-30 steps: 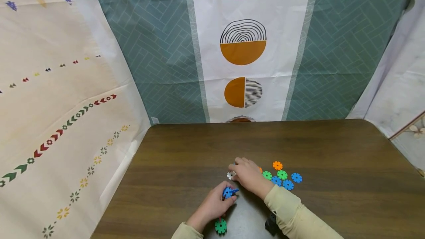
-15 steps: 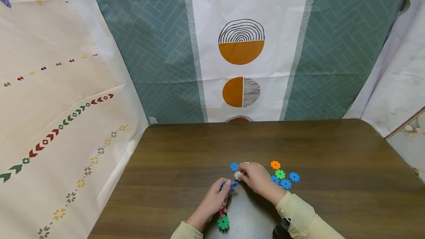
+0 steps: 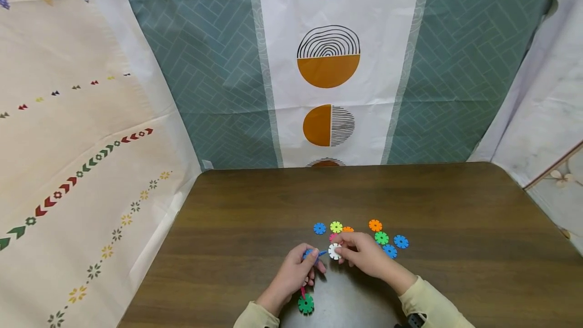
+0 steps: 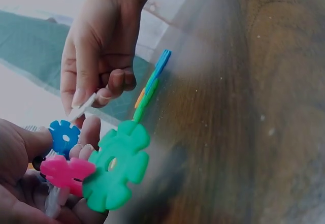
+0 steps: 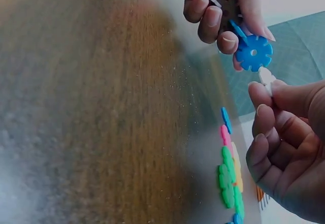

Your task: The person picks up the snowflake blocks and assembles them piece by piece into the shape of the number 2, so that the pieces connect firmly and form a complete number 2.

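My left hand (image 3: 293,272) grips a chain of slotted plastic discs joined edge to edge. A green disc (image 4: 117,165) hangs at the lower end, joined to a pink disc (image 4: 66,173). At the upper end a blue disc (image 5: 254,53) sticks out past the thumb; the fingers hide part of the middle. Thumb and fingers of my right hand (image 3: 364,254) pinch a white disc (image 3: 334,251). In the right wrist view its edge is right at the blue disc's rim, turned across it.
Loose discs lie on the brown table (image 3: 246,216) beyond the hands: blue (image 3: 320,228), yellow-green (image 3: 336,227) and pink (image 3: 333,237) ones. Farther right are an orange disc (image 3: 375,225), a green disc (image 3: 381,238) and blue discs (image 3: 401,241). A patterned cloth (image 3: 218,75) hangs behind.
My right hand has drawn back to the right and nearer, bringing the white disc with it from among the loose discs. My left hand has turned and risen slightly with the chain.
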A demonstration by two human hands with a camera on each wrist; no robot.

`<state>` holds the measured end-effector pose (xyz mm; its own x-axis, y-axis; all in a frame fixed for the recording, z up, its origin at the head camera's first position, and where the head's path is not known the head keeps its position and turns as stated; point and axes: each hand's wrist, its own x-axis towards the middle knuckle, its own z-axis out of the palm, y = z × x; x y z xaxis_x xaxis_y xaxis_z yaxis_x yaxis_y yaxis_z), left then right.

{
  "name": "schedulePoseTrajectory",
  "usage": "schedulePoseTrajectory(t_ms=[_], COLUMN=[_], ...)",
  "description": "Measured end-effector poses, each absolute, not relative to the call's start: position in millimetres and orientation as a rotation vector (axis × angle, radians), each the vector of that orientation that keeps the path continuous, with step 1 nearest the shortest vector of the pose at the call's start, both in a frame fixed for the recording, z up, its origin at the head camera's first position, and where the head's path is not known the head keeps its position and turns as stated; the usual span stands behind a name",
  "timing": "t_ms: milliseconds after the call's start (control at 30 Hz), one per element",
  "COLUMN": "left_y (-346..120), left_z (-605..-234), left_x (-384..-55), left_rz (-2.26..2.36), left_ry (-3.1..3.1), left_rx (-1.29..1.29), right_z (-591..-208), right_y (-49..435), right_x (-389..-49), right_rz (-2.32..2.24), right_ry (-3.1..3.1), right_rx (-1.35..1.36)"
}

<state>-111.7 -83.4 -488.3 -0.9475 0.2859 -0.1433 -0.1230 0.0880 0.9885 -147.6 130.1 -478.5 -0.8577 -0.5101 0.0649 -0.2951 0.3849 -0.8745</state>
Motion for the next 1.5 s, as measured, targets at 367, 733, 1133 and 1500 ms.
schedulePoseTrajectory(t_ms=[367,733,1133,1500], left_y=[-75.5,-69.9,-76.5,-87.4], left_z=[-485.0,-480.9,-485.7,-486.2], left_x=[-110.5,-112.8,-111.4,-113.4], left_rz=[1.863,1.848,1.869,1.961], left_ry=[2.091,2.033,1.999,1.968], left_rx=[0.218,0.155,0.187,0.075], right_z=[-479.0,-480.8,-484.2,-489.8], right_y=[130.7,125.0,117.3,97.9], right_x=[-138.4,-136.9,-155.9,-182.1], right_rz=[-1.54,-1.583,-1.367,-0.714], right_ry=[2.37,2.348,2.681,3.162], right_rx=[-0.692,-0.615,-0.57,-0.699])
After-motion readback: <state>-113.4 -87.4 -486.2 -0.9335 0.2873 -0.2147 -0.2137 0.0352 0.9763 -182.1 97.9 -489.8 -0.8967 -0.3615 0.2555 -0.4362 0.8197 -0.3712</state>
